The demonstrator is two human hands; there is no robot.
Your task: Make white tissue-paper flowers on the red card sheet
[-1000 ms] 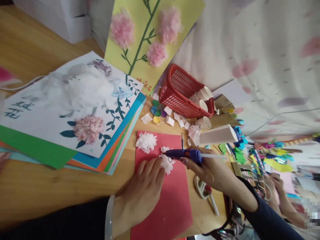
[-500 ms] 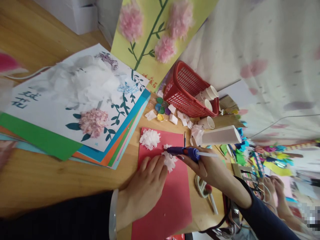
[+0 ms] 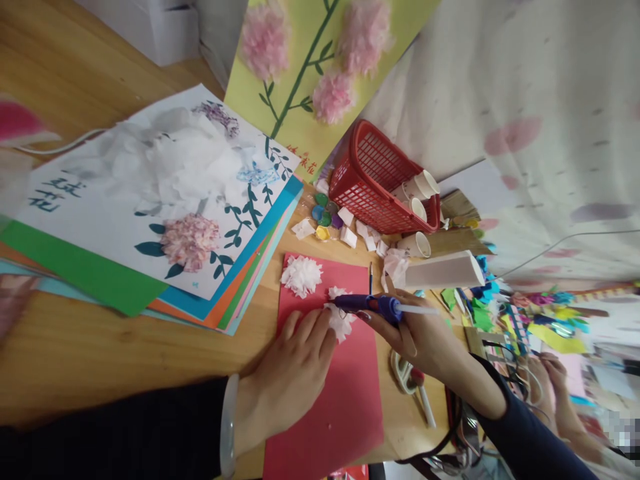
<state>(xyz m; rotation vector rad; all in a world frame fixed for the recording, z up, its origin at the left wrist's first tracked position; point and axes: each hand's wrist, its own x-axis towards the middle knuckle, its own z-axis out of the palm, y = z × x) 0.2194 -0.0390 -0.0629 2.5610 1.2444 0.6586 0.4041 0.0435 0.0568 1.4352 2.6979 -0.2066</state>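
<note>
My right hand (image 3: 425, 337) is closed around a blue glue gun (image 3: 367, 305), a clear glue stick jutting from its back end. The gun's nozzle points left, over the upper part of a white paper flower (image 3: 343, 325) lying on a red sheet of paper (image 3: 345, 400). My left hand (image 3: 295, 373) rests on the red sheet with fingers bent together at that flower's left side; the fingertips and thumb are partly hidden, and they seem to grip its edge. Another fluffy white paper flower (image 3: 301, 276) sits at the sheet's top left corner.
Left, a white flower picture (image 3: 190, 288) lies on coloured sheets (image 3: 135, 293). Behind stand a yellow flower picture (image 3: 295, 87) and a red basket (image 3: 370, 190) with paper cups. Paint pots (image 3: 323, 213), a paper cup (image 3: 415, 245) and scissors (image 3: 403, 373) lie nearby. Another person's hands (image 3: 550, 373) are at right.
The view has shifted very slightly. Both hands, the glue gun and the white flowers hold almost the same positions.
</note>
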